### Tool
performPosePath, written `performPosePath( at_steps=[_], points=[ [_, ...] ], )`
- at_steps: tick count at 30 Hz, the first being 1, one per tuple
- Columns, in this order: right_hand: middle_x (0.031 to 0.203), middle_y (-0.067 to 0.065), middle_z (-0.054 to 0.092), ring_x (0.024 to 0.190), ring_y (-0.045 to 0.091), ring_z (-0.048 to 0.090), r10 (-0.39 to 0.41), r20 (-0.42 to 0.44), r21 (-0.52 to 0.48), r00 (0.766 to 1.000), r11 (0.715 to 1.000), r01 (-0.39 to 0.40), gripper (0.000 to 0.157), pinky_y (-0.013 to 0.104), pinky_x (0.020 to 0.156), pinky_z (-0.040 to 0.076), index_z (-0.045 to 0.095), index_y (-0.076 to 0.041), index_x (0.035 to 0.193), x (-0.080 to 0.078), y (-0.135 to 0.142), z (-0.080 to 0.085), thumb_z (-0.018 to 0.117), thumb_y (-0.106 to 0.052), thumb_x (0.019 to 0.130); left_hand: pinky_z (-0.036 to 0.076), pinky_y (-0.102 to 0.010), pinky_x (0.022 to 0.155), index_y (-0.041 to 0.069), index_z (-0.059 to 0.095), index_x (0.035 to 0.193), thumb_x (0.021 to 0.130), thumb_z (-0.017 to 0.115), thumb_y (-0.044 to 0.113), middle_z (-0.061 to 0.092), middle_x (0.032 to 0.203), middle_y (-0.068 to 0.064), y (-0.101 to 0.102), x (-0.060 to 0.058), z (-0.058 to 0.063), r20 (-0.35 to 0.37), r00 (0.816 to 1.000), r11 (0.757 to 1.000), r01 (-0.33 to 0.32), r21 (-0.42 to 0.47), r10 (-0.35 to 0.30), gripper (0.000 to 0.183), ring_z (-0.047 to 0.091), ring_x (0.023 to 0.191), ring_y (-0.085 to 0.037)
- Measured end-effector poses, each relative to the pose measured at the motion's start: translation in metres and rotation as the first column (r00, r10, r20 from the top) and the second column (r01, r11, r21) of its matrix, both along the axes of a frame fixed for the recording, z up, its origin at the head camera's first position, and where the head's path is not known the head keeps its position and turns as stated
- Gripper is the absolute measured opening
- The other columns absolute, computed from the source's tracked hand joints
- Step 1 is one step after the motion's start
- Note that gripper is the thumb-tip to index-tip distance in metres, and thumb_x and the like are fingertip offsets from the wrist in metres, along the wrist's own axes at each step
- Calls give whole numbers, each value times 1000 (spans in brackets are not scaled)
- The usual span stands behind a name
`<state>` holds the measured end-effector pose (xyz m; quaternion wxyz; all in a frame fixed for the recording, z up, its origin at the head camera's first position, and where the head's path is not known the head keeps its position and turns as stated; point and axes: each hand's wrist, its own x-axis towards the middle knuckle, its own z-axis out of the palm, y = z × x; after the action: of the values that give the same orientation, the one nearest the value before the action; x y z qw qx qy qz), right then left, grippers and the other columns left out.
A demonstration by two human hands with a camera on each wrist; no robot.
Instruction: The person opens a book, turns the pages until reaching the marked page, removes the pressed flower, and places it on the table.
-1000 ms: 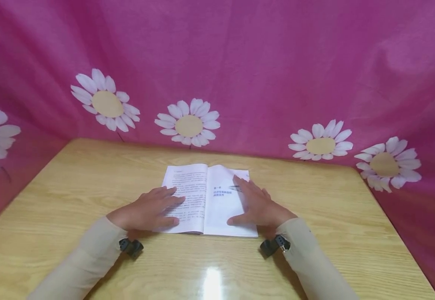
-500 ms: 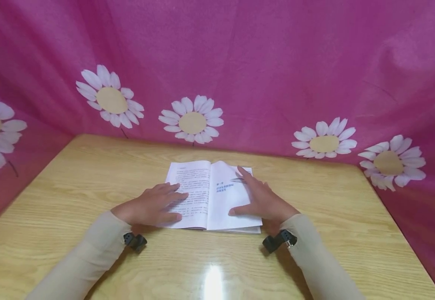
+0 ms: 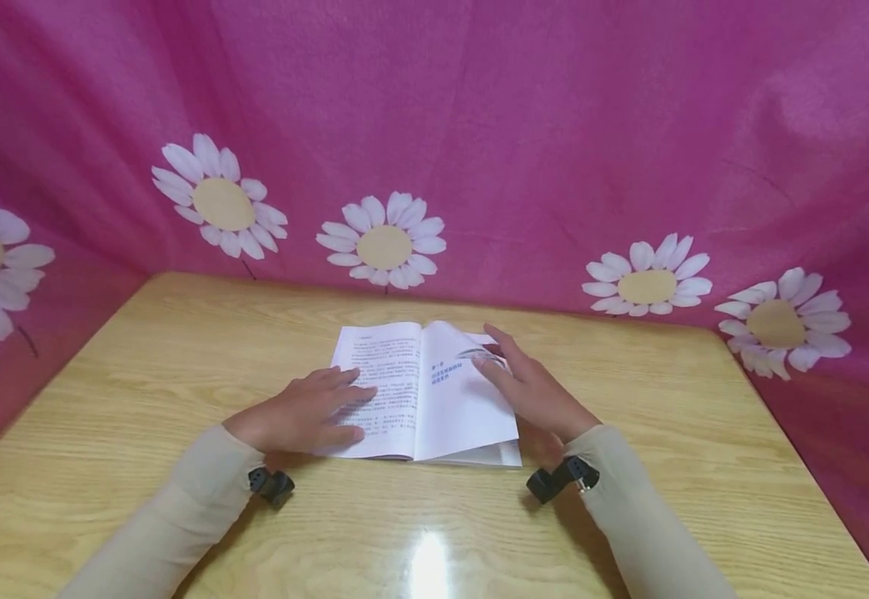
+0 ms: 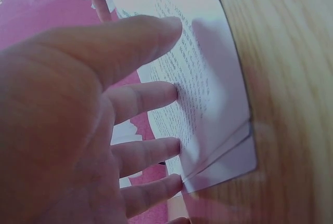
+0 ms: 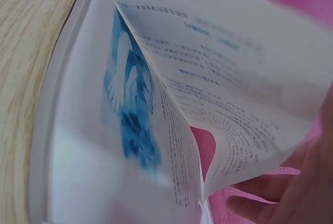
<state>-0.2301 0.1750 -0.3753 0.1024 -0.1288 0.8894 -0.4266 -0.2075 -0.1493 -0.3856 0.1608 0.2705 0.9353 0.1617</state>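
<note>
An open book [image 3: 382, 349] lies on the wooden table, with dense print on its left page and a blue heading on its right one. My left hand [image 3: 303, 412] rests on the left page with its fingers spread. In the left wrist view its fingertips [image 4: 171, 91] touch the print. At the upper outer part of the right page [image 3: 457, 416], my right hand [image 3: 539, 395] pinches the leaf between thumb and fingers. The leaf's outer side is raised. The right wrist view shows the lifted leaf [image 5: 250, 68] curving up, and a blue picture [image 5: 135, 94] on the page below.
The wooden table [image 3: 142, 374] extends around the book on every side. A magenta cloth [image 3: 509, 150] with large white daisies hangs behind and beside the table. Small black cameras [image 3: 554, 482] sit at both wrists.
My right thumb has moved up the page towards the index finger. The right leaf has risen, baring more of the page beneath at its lower corner. My left hand stays on the left page.
</note>
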Motion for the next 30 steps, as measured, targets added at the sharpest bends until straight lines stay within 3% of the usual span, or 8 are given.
performPosePath(
  at_steps=[5, 10, 14, 20, 25, 30],
  points=[
    [152, 4, 38, 143, 29, 26, -30, 34, -43, 999, 999, 32, 67, 62, 112, 14, 19, -37, 153, 2, 1, 4, 19, -70, 94, 19, -65, 108, 16, 44, 146, 91, 61, 42, 28, 155, -18, -2, 0, -2, -8, 1000, 1000, 14, 12, -14, 63, 19, 142, -42],
    [148, 4, 43, 144, 27, 23, -17, 43, -143, 999, 990, 23, 68, 62, 112, 10, 24, -35, 152, 1, 3, 4, 14, -70, 95, 21, -65, 107, 16, 45, 145, 91, 61, 43, 30, 154, -18, -4, -1, -5, -28, 999, 999, 28, 26, -27, 63, 22, 141, -42],
    [150, 3, 41, 145, 26, 20, 13, 34, -230, 999, 973, -5, 60, 63, 112, 10, 26, -32, 152, 0, 3, 6, 20, -60, 100, 21, -64, 107, 17, 46, 145, 92, 60, 43, 31, 154, -17, -5, -2, -4, -31, 999, 999, 22, 22, -22, 61, 22, 141, -41],
    [149, 2, 43, 142, 25, 28, 31, 5, -253, 1000, 967, -29, 50, 58, 113, 16, 27, -29, 151, -2, 2, 6, 42, -34, 103, 22, -64, 107, 17, 47, 144, 92, 61, 40, 33, 152, -17, -4, -2, -2, -55, 998, 999, 25, 20, -24, 58, 24, 140, -41],
    [147, 1, 44, 142, 24, 29, 6, -50, -183, 999, 983, -15, 67, 61, 109, 23, 26, -33, 150, 1, 0, 7, 60, -42, 94, 24, -64, 106, 17, 47, 144, 92, 60, 40, 34, 151, -17, -3, -2, -1, -61, 998, 1000, 28, 9, -28, 58, 25, 139, -40],
    [156, 2, 28, 144, 28, 23, -30, -114, -81, 993, 997, 21, 85, 62, 108, 25, 17, -30, 154, 7, -7, 9, 67, -49, 87, 23, -64, 107, 18, 46, 145, 92, 61, 43, 32, 152, -16, -4, -2, -2, -35, 999, 1000, 17, 20, -16, 60, 24, 139, -40]
  ],
)
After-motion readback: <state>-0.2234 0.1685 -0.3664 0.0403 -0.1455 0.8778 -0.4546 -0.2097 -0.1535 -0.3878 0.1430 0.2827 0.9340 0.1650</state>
